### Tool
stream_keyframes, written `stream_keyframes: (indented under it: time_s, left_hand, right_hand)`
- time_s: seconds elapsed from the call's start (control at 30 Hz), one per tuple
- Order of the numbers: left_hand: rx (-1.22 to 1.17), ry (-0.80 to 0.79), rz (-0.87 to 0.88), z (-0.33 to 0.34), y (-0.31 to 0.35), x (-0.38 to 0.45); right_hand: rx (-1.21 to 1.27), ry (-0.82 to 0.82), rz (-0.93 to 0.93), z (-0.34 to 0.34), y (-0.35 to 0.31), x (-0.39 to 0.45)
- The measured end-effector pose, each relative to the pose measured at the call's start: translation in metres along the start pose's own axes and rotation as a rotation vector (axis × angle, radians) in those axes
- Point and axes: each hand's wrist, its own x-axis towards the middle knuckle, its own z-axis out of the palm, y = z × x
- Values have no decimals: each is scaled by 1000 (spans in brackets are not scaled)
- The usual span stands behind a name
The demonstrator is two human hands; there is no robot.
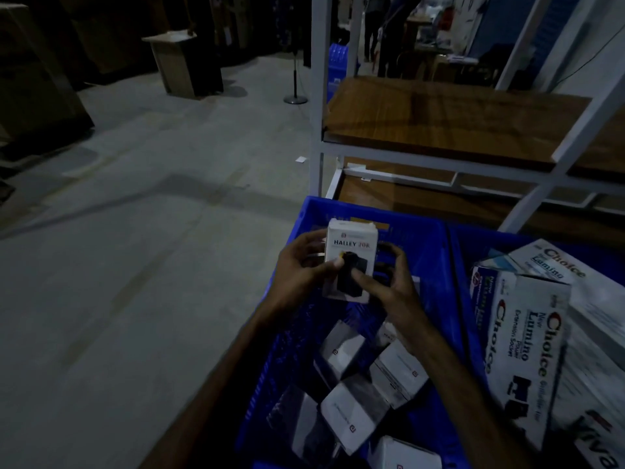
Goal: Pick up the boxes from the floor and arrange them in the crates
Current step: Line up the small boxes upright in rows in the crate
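A small white box (351, 242) printed "HALLEY 20K" is held upright above a blue crate (306, 228). My left hand (297, 275) grips its left edge, thumb on the front. My right hand (389, 282) holds its right side, fingers on the front. Several similar small white boxes (351, 414) lie jumbled inside that crate below my hands. A second blue crate (463, 265) to the right holds larger white "Choice Lumino" boxes (527, 346).
A white metal rack with brown wooden shelves (456, 116) stands just behind the crates. Grey concrete floor (135, 265) spreads to the left. Further back are a wooden stand (179, 59), a pole on a round base (296, 96), another blue crate (338, 62) and large cardboard boxes (30, 69).
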Motion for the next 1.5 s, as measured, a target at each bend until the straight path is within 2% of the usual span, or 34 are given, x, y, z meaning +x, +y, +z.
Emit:
stream_keyframes:
  time_s: [0.07,0.27,0.43,0.57,0.73,0.87,1.07,1.17,1.33,1.43,1.5]
  left_hand:
    - [56,0,23,-3,-1,1]
    - [159,-35,39,-10,-4,2]
    - [277,-13,102,-13,-8,7]
    - [240,113,170,-13,-5,6]
    - [238,282,122,-21,6,5]
    - [292,342,105,-22,10,3]
    - [372,359,69,-22,8,3]
    - [361,352,45,-24,8,3]
    - [368,343,31,-21,10,1]
    - [372,340,33,-22,9,3]
    - [376,340,34,-24,7,4]
  right_hand:
    - [-125,-2,-93,-5,-6,7]
    - [-462,-166,-267,-14,-11,32]
    - [-651,-119,-280,5,3,40]
    - [-745,-106,-279,26,14,47]
    - [-806,-121,-234,46,25,59]
    - [-782,-86,-212,55,38,65]
    - [-685,-36,-186,61,66,70]
    - [-795,-83,-277,64,81,68]
    - [-773,-94,-164,60,75,69]
    - [-849,-86,-52,48,47,66]
    - [-952,-136,-9,37,24,54]
